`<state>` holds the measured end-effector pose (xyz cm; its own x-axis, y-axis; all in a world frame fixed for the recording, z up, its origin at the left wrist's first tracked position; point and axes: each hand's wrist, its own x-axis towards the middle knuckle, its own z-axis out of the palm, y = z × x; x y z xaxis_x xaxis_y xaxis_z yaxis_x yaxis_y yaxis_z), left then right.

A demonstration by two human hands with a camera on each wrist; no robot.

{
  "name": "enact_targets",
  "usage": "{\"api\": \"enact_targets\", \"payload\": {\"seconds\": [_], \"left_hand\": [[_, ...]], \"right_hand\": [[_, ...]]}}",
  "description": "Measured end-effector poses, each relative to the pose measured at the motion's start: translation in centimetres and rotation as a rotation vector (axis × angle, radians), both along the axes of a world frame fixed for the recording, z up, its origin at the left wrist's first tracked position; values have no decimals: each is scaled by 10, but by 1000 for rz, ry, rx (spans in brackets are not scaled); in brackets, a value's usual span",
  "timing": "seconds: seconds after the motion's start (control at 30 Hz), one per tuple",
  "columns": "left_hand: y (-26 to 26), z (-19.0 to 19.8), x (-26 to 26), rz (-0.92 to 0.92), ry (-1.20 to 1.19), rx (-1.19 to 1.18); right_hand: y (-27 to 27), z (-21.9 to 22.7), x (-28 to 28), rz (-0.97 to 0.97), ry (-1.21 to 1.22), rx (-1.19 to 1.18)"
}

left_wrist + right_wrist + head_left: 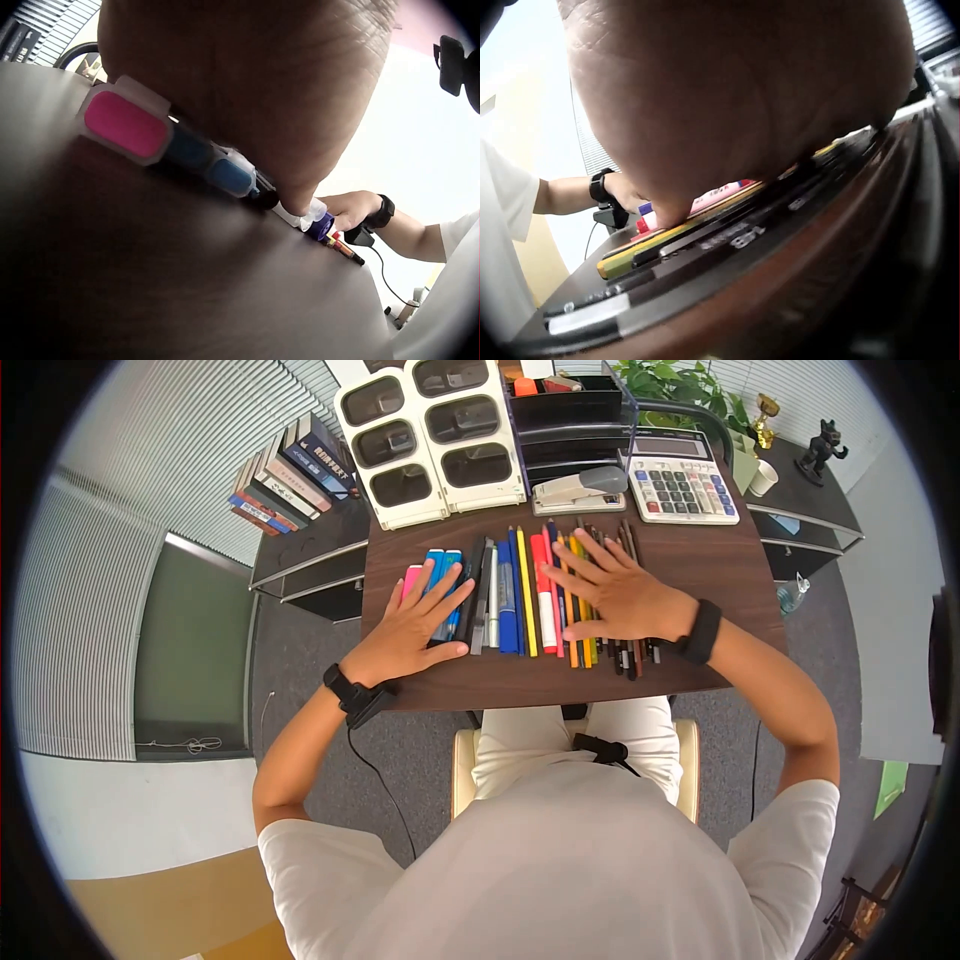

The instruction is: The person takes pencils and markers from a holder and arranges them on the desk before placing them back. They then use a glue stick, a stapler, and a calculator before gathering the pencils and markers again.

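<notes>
A row of pens, markers and pencils lies side by side on the brown table. The left hand rests with spread fingers over the left end, on a pink marker and blue ones. Spread the same way, the right hand lies across the pencils and dark pens at the right end. Between the hands are a blue marker, a yellow pencil and a red-and-white marker. In the left wrist view the pink marker's end shows under the palm; in the right wrist view dark pens lie beneath the palm.
Behind the row stand a white organizer, a dark tray rack, a stapler and a calculator. Books stand on a side cabinet at the left; a paper cup and a black figurine are at the right.
</notes>
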<state>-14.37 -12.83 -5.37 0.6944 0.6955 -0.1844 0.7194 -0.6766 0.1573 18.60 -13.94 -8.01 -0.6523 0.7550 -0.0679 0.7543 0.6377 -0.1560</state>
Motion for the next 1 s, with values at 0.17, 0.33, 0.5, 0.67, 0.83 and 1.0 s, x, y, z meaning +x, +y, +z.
{"api": "enact_targets", "payload": {"seconds": [0.17,0.33,0.5,0.67,0.83,1.0], "left_hand": [[1,-6,5,-10,-45,-42],[-14,-9,40,-2,-74,60],[-15,-8,61,-140,-118,99],[-9,-7,43,-94,-88,96],[-9,-9,19,-28,-158,29],[-10,-7,11,-7,-105,33]], "right_hand": [[-17,11,42,-132,19,-49],[-34,5,60,-182,23,-86],[-37,4,50,-217,43,-75],[-34,9,34,-238,-14,-118],[-27,6,15,-224,36,-107],[-17,5,-16,-170,42,-86]]}}
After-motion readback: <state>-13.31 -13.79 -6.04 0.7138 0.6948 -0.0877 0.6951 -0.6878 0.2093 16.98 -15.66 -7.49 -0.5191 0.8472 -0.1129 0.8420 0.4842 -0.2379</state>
